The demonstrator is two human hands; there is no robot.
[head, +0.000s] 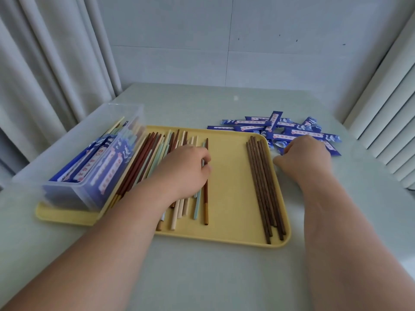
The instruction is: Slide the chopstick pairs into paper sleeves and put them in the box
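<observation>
Left hand (186, 169) fingers curled tight, pinching loose chopsticks (206, 198) mid yellow tray (231, 187); right hand (305, 158) curled on blue sleeves (292, 131) just right of tray, grip hidden, can't tell; clear box (67, 194) of sleeved pairs far left.

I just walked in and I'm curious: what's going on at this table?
A person is packing chopsticks. The left hand pinches a pale blue chopstick among the loose ones on the yellow tray. The right hand rests on the pile of blue paper sleeves beside the tray; whether it grips one is unclear. Sleeved pairs already sit in the clear box at the left. Dark brown chopsticks wait on the tray.
</observation>
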